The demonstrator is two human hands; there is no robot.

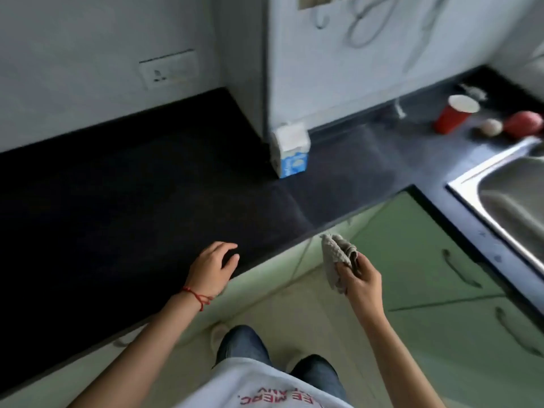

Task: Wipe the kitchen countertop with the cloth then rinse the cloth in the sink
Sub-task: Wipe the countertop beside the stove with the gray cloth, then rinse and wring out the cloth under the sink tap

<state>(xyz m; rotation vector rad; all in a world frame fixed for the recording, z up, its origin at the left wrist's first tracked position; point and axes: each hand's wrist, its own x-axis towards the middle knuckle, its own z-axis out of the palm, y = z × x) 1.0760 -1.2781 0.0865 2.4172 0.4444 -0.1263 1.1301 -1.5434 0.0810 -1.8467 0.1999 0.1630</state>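
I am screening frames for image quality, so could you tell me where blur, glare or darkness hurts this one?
Head view: soft motion blur throughout; the left countertop is nearly black, while window glare washes its right stretch beside the carton; the sink rim shines; wide-angle bending tilts the walls; the cloth in the right hand stays legible.

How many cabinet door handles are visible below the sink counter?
2: one handle on the upper green door, another handle on the door nearer the camera. More may lie outside the frame.

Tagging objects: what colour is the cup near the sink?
Red outside with a white inside, the cup shows in the head view, the only one.
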